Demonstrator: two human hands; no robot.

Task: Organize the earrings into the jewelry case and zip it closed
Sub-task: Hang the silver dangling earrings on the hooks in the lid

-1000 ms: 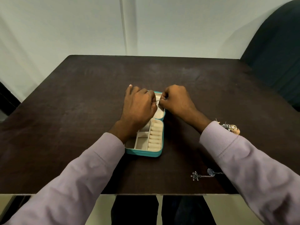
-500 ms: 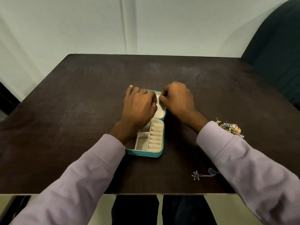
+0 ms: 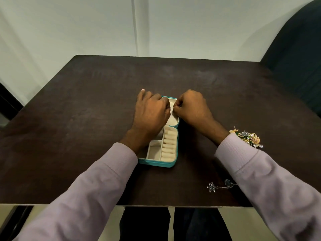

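Dark wood table (image 3: 86, 119), carrying all items. Dark chair (image 3: 295, 58) at far right, clear of the work. Lilac sleeves (image 3: 260, 171) reaching in from the near edge, the right one partly covering both earring groups.

Teal jewelry case (image 3: 157, 162) open flat at table centre: near half with cream compartments and ring rolls, all visible ones unfilled; far half mostly hidden under the hands.

Left hand (image 3: 151, 113) resting over the far half, fingers curled toward something small at the centre gap; grip not fully visible. Right hand (image 3: 192, 108) beside it, fingers curled and pinching a small earring (image 3: 173, 107), too small to describe.

Step in hand, as judged: fitting one earring into the far half of the case. Next move likely calls for fine two-handed seating of the post, then release.

Remaining stock: heap of gold and green earrings (image 3: 248, 138) just beside the right cuff; silver chain earring (image 3: 218, 186) near the table's front edge. Zipping not yet possible with these outside.
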